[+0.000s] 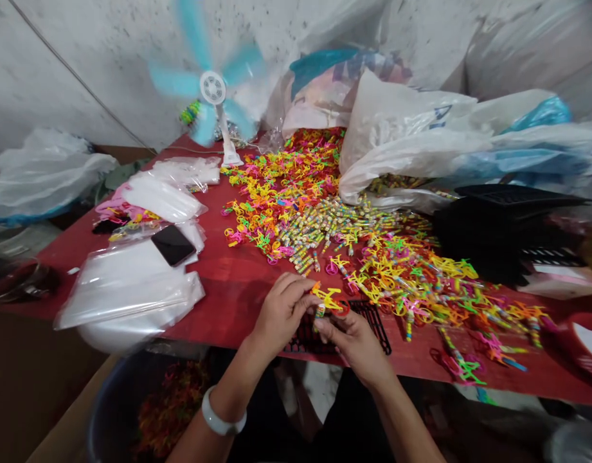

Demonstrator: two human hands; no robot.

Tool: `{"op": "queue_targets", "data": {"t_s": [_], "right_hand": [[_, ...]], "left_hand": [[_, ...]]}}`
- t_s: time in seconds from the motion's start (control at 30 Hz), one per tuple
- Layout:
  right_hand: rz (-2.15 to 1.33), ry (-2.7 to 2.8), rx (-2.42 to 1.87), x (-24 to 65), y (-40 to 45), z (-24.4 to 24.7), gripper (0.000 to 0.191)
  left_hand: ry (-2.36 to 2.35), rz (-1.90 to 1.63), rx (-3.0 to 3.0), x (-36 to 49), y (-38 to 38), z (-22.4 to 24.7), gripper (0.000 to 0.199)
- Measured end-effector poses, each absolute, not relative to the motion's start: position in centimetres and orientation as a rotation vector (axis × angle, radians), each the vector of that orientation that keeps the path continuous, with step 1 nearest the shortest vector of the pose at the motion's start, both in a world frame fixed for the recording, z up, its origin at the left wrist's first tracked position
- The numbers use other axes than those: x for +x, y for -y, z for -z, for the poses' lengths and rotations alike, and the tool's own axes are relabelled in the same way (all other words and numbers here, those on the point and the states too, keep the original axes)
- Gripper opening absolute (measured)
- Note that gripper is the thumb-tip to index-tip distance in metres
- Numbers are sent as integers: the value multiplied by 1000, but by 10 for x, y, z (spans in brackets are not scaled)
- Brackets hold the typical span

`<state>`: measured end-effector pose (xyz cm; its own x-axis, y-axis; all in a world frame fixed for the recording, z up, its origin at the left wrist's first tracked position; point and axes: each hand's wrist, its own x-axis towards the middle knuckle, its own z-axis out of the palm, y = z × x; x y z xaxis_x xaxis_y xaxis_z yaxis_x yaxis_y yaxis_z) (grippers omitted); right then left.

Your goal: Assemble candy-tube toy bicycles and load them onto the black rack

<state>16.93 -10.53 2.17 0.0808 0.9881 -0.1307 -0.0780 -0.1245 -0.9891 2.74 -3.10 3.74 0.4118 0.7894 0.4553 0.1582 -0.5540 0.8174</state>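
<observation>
My left hand (282,310) and my right hand (359,342) meet above the front edge of the red table, both closed at the fingertips. Between them is a small yellow plastic toy bicycle (330,298) with an orange part at its left and a red wheel at its right. A short tube with a colourful printed wrapper (319,310) sits against it, at my left fingertips and right thumb. How the tube joins the bicycle is hidden by my fingers. Under my hands lies a black plastic grid tray (377,328), partly covered by them.
Piles of toy bicycles (387,270) and wrapped tubes (305,228) spread across the red table (218,257). Clear plastic bags (126,283) and a phone (173,245) lie left. A spinning fan (213,87) and big white sacks (402,122) stand behind. A dark tub (103,399) is below left.
</observation>
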Motion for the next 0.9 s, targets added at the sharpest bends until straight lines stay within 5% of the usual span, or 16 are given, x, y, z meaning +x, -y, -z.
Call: {"op": "queue_targets", "data": {"t_s": [0.23, 0.53, 0.7, 0.9], "right_hand": [[-1275, 971, -1288, 156, 124, -1, 32], [-920, 1079, -1380, 132, 127, 26, 16], [-1012, 1052, -1360, 115, 130, 41, 11], [-688, 1376, -1394, 111, 134, 51, 9]], "left_hand": [[-575, -702, 1985, 8, 26, -44, 21], [-559, -748, 2349, 1, 29, -36, 32], [-842, -755, 2251, -3, 24, -21, 28], [-820, -707, 2058, 0, 26, -6, 29]]}}
